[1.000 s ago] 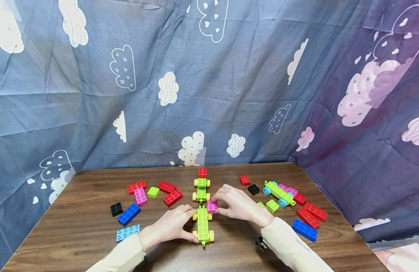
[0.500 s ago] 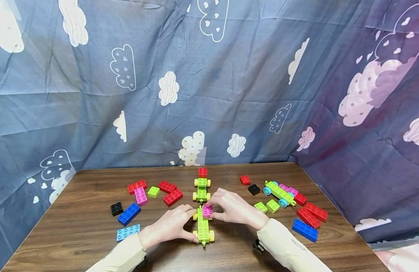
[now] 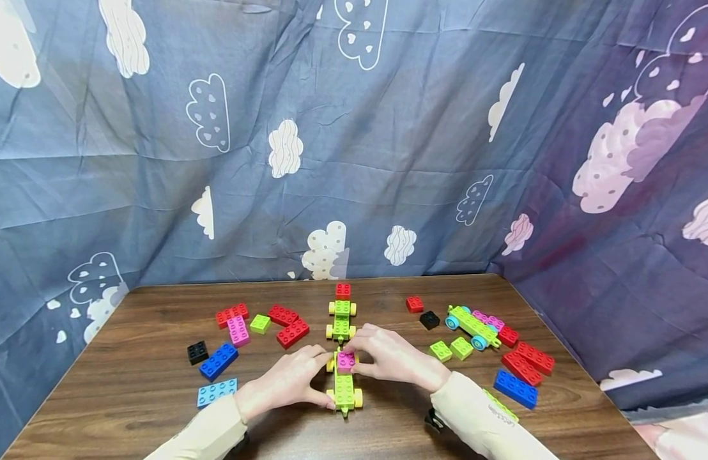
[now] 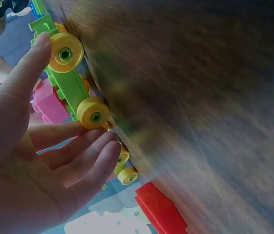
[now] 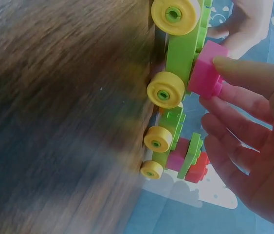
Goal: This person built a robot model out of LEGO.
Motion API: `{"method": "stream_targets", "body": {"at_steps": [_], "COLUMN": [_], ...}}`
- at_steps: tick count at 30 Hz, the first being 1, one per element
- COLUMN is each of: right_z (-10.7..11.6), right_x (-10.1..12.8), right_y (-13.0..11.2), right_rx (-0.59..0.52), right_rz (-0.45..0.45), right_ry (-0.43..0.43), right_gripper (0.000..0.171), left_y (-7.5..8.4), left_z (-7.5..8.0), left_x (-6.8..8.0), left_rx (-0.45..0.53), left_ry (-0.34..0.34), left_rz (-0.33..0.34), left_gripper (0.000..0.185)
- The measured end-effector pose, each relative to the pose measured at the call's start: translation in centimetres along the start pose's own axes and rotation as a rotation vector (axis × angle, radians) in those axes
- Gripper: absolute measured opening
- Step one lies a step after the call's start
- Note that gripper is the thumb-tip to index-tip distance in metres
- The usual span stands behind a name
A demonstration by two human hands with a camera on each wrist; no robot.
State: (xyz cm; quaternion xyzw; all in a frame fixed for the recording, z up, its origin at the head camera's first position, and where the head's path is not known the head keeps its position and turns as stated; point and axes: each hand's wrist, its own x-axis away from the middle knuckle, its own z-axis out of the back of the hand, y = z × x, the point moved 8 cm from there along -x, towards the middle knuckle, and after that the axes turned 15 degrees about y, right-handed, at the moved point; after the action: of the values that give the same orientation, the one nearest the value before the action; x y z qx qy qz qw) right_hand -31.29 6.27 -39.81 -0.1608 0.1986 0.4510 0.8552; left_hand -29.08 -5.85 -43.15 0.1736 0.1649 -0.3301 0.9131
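Note:
My right hand (image 3: 388,356) pinches a pink building brick (image 3: 346,362) between thumb and fingers. The brick sits over the far end of a lime-green wheeled base (image 3: 344,391) with yellow wheels; in the right wrist view the brick (image 5: 208,69) is right at the studs and a little tilted. From the left side my left hand (image 3: 291,381) holds the base, its thumb at the near wheel and index finger at the far wheel (image 4: 93,113). Directly beyond stands another yellow-wheeled vehicle (image 3: 341,327) carrying green and pink bricks, with a red brick (image 3: 342,291) at its far end.
Loose bricks lie to the left, among them a blue brick (image 3: 218,361), a light-blue brick (image 3: 217,392) and a black brick (image 3: 197,352). To the right are a blue-wheeled green base (image 3: 471,326), red bricks (image 3: 522,368) and another blue brick (image 3: 515,388). A patterned curtain (image 3: 354,160) hangs behind the table.
My right hand has brought the pink brick leftward and slightly nearer, from beside the wheeled base to over its far-end studs. The left hand has stayed at the base.

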Motion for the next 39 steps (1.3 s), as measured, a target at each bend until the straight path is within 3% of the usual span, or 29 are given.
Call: {"method": "stream_targets", "body": {"at_steps": [9, 20, 34, 39], "right_z": [-0.35, -0.73, -0.73, -0.63], "right_x": [0.12, -0.15, -0.48, -0.61], "right_y": [-0.02, -0.19, -0.59, -0.58], "right_rx": [-0.006, -0.006, -0.029, -0.024], "right_rz": [-0.044, -0.064, -0.057, -0.039], "right_ry": [-0.038, -0.014, 0.022, 0.047], "right_gripper": [0.025, 0.022, 0.02, 0.019], "left_y": [0.09, -0.03, -0.08, 0.07], "left_z": [0.06, 0.02, 0.06, 0.17], "left_x": [0.01, -0.01, 0.03, -0.06], "left_rx": [-0.016, 0.006, 0.013, -0.004], "left_ry": [0.032, -0.002, 0.011, 0.04], "left_rz": [-0.023, 0.003, 0.004, -0.025], "left_gripper": [0.077, 0.078, 0.077, 0.075]}}
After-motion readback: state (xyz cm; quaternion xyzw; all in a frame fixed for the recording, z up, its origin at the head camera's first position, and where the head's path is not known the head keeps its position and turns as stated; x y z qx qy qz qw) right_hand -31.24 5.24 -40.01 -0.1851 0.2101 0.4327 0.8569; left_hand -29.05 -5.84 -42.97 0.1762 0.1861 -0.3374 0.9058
